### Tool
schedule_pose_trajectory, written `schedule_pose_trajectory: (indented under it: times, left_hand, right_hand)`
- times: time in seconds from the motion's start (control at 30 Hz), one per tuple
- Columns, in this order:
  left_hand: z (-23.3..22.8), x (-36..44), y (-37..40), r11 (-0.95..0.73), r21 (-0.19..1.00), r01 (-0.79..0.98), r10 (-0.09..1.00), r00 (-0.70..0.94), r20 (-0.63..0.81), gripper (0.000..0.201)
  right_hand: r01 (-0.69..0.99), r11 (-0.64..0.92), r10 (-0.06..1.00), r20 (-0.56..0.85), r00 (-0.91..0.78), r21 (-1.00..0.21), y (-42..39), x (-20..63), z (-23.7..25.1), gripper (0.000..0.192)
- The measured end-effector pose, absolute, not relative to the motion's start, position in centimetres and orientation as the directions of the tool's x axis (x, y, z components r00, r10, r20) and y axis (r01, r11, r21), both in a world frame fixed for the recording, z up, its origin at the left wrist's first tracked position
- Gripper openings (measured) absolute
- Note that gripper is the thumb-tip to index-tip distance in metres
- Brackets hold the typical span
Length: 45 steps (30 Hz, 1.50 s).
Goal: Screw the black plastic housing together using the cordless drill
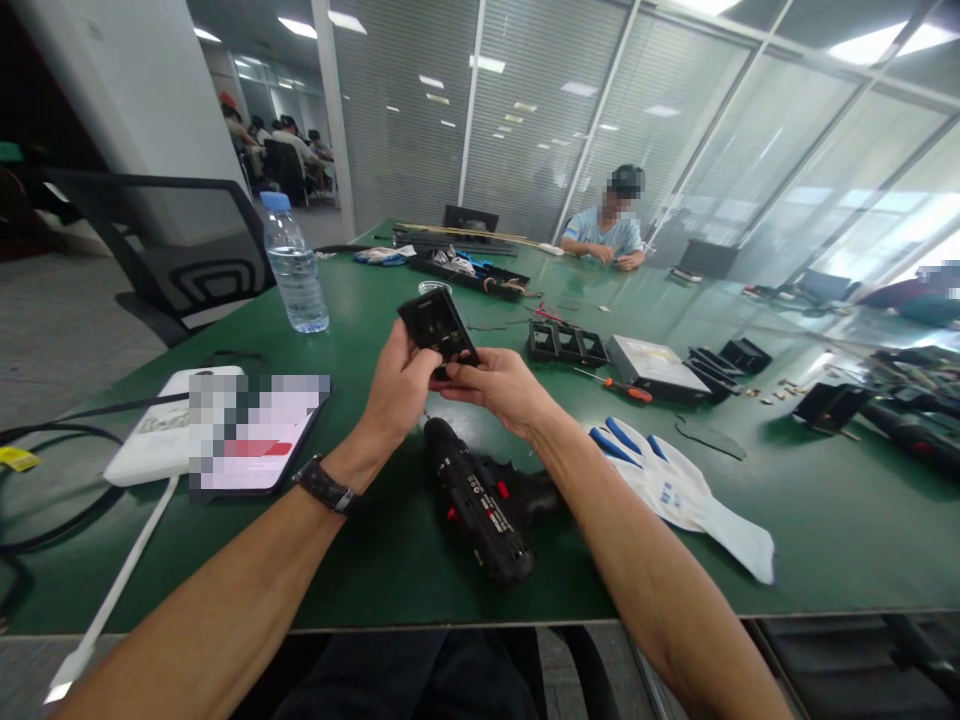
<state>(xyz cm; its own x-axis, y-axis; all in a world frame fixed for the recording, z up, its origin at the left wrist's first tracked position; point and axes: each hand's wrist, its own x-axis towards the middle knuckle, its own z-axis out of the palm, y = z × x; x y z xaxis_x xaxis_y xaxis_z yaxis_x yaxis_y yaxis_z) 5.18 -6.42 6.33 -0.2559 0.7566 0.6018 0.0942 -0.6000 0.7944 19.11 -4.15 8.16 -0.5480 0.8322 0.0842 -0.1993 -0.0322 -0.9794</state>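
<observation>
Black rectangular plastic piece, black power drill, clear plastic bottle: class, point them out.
Black rectangular plastic piece [436, 322], head view: middle.
Black power drill [475, 497], head view: housing.
Clear plastic bottle [298, 282], head view: side.

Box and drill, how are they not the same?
The box is held up by the left hand and right hand, while the drill lies on the table.
The box has straight edges and corners; the drill has a rounded body with a handle.
The drill shows red parts and white lettering; the box shows neither.
Both are mostly black.
</observation>
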Motion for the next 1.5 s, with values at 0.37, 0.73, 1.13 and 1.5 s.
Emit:
schedule_pose_trajectory:
  times: [0.37, 0.73, 1.13, 1.5]
  left_hand:
    - [6.7, 4.9, -7.8, -0.658, 0.532, 0.533, 0.569, -0.111, 0.815, 0.057]
    - [6.9, 5.3, -7.0, -0.671, 0.741, -0.025, 0.734, -0.161, 0.659, 0.047]
    - [7.5, 5.1, -6.8, -0.577, 0.783, -0.232, 0.816, -0.195, 0.544, 0.042]
    - [8.2, 5.9, -7.1, -0.557, 0.774, -0.302, 0.830, -0.179, 0.528, 0.038]
  right_hand:
    - [-0.311, 0.028, 0.881, 0.170, -0.440, -0.950, -3.8, 19.2, 8.1, 0.028]
    - [-0.257, -0.022, 0.818, 0.130, -0.560, -0.966, -4.3, 19.3, 8.5, 0.030]
    - [-0.305, -0.136, 0.826, 0.062, -0.560, -0.943, -3.9, 19.9, 8.8, 0.024]
    - [-0.351, -0.137, 0.819, 0.093, -0.566, -0.926, -4.3, 20.3, 9.6, 0.025]
